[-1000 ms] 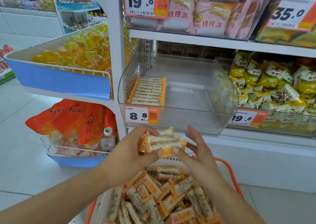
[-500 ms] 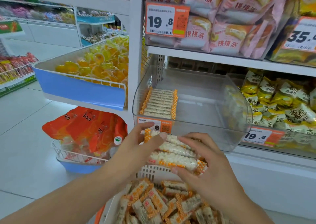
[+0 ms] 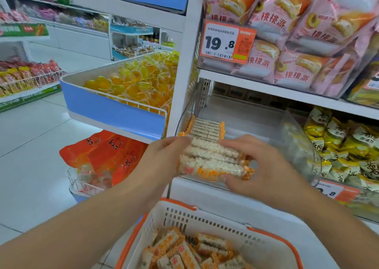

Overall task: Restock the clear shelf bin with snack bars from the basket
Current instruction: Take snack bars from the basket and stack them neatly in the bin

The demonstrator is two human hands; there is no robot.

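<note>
Both hands hold a small stack of snack bars [image 3: 211, 162] in white and orange wrappers at the front lip of the clear shelf bin [image 3: 297, 143]. My left hand [image 3: 162, 162] grips the stack's left end, and my right hand [image 3: 264, 168] grips its right end with the thumb underneath. Inside the bin, at its left, a neat row of the same bars [image 3: 207, 128] lies flat. Below, the white basket with orange rim [image 3: 207, 219] holds several loose bars [image 3: 184, 252].
The bin's right part shows no bars. To its right is a bin of yellow-wrapped snacks [image 3: 344, 145]. Pink cake bags [image 3: 291, 32] fill the shelf above. On the left stand a blue tray of orange jelly cups [image 3: 135, 84] and orange packets [image 3: 102, 153].
Both hands have lifted the stack of bars from above the basket up to the bin's front edge. The view has risen and come closer to the shelf.
</note>
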